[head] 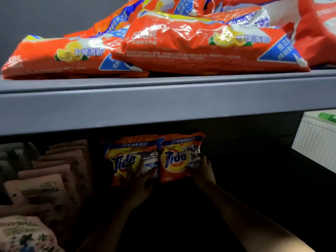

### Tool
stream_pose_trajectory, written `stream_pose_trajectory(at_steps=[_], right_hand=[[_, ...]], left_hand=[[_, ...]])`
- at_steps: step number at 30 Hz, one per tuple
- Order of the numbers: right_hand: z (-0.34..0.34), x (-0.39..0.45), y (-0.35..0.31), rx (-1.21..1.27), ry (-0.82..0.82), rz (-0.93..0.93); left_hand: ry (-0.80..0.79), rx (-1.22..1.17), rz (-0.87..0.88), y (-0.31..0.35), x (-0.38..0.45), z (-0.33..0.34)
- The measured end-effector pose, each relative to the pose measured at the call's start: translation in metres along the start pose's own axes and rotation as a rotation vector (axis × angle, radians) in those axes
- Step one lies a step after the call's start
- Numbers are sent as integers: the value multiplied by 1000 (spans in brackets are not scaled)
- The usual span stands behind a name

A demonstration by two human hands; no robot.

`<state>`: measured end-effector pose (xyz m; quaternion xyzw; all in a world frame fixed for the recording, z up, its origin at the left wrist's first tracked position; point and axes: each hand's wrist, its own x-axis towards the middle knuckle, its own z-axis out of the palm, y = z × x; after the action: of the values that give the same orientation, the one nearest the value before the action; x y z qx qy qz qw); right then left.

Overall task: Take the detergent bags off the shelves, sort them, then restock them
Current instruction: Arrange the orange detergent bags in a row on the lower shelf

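Note:
Two small orange Tide detergent bags stand upright side by side deep in the dark lower shelf. My left hand (135, 179) lies against the front of the left bag (127, 157), fingers spread over it. My right hand (201, 170) grips the right bag (177, 155) at its right edge, fingers curled onto its front. On the upper shelf several larger orange detergent bags (181, 46) lie flat in a loose pile, one of them (60, 57) at the left end.
The grey upper shelf board (163, 104) juts out across the view above my arms. Several pink pouches (54, 175) stand in a row at the lower left. A white ribbed box (316, 142) sits at the right. The lower shelf is dim.

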<state>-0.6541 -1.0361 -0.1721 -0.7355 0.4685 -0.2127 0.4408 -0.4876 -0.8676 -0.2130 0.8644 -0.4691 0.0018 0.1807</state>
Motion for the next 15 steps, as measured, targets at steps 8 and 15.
stream_pose_trajectory(at_steps=[8,15], right_hand=[[-26,-40,0,-247,-137,-112],[-77,-104,-17,-500,-165,-271]], left_hand=[[-82,-100,-97,41,-23,-44],[-62,-12,-182,93,-80,-91]])
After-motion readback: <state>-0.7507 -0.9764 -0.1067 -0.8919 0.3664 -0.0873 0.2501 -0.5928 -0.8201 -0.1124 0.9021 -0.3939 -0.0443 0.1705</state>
